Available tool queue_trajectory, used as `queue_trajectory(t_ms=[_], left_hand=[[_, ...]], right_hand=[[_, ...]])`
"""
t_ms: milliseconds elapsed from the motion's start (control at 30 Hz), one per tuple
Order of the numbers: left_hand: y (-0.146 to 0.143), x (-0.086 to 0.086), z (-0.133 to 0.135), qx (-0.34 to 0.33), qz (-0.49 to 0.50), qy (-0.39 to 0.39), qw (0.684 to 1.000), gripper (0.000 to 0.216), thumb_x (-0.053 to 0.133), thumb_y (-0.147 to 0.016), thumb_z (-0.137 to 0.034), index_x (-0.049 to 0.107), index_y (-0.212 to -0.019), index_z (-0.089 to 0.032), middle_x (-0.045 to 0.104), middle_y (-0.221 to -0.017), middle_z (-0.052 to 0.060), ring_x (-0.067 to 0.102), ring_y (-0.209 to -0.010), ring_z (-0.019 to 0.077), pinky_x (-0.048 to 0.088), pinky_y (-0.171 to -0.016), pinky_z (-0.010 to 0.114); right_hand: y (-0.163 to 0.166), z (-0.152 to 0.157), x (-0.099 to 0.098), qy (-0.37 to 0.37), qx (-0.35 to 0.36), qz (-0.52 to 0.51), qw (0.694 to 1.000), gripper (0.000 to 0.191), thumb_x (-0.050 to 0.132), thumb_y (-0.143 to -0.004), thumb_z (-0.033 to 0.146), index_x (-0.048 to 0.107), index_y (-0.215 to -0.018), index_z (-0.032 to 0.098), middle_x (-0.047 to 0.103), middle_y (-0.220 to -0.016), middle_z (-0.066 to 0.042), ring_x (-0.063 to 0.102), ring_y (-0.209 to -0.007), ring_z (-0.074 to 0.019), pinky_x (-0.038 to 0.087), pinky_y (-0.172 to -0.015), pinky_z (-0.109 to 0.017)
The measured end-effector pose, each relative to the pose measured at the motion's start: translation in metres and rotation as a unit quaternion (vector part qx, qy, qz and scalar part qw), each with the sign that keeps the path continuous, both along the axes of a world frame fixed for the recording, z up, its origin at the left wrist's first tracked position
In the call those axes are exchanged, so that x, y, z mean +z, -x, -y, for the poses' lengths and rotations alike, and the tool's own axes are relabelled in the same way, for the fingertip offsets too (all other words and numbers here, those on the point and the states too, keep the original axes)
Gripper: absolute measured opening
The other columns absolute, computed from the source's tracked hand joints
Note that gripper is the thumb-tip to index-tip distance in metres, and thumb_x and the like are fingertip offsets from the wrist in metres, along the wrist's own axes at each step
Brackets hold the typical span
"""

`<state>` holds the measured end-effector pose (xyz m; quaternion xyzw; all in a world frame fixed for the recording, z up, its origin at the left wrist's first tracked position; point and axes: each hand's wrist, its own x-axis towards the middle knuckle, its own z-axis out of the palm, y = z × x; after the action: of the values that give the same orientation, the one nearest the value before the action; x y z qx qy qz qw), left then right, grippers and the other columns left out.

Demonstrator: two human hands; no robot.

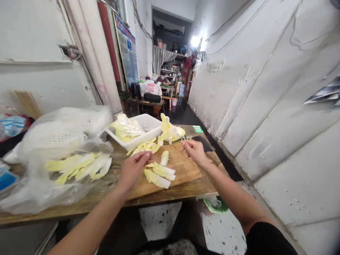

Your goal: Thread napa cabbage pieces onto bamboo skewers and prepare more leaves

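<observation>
Over the left edge of a wooden cutting board, my left hand is closed, thumb and fingertips together. What it pinches, if anything, is too small to make out. My right hand is above the board's far right side, its fingers also drawn into a pinch on something I cannot make out. Between and below the hands lie several pale yellow cabbage leaf pieces. More loose leaves lie just beyond my left hand. A partly stripped cabbage head rests at the board's far edge.
A white plastic tray behind the board holds layered leaves and thin sticks. On the left, a clear plastic bag lies with cabbage leaves by it. A green-lined bin stands below the table's right side. A person sits far back.
</observation>
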<state>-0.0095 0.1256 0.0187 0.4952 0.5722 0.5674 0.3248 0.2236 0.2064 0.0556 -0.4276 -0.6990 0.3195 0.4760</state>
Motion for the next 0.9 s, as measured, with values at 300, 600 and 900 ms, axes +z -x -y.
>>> queue_trajectory(t_ms=[300,600,900], left_hand=[[-0.021,0.039,-0.065,0.086,-0.029,-0.006,0.996,0.035,0.069,-0.071,-0.051,0.076,-0.093,-0.025,0.077,-0.096,0.003,0.070,-0.091,0.0248,0.054,-0.089,0.040],[0.050,0.102,-0.060,0.330,-0.072,0.235,0.911,0.041,0.068,-0.055,-0.063,0.075,-0.074,-0.027,0.076,-0.078,-0.003,0.069,-0.084,0.0254,0.055,-0.072,0.033],[0.135,0.138,-0.035,0.299,-0.221,0.339,0.865,0.038,0.057,-0.057,-0.070,0.074,-0.066,-0.037,0.076,-0.071,-0.006,0.072,-0.077,0.0318,0.055,-0.063,0.041]], right_hand=[[0.102,-0.032,-0.028,-0.111,-0.004,0.019,0.994,0.028,0.044,-0.094,0.036,0.068,-0.092,0.021,0.074,-0.082,-0.008,0.068,-0.073,-0.0203,0.054,-0.070,-0.033],[0.188,-0.034,0.010,-0.128,0.193,0.165,0.959,0.035,0.031,-0.099,0.028,0.065,-0.100,0.019,0.073,-0.081,-0.007,0.069,-0.075,-0.0192,0.053,-0.072,-0.028],[0.201,-0.123,0.039,0.035,0.308,0.393,0.866,0.030,0.049,-0.097,0.041,0.061,-0.120,0.025,0.069,-0.117,-0.004,0.062,-0.109,-0.0188,0.051,-0.090,-0.031]])
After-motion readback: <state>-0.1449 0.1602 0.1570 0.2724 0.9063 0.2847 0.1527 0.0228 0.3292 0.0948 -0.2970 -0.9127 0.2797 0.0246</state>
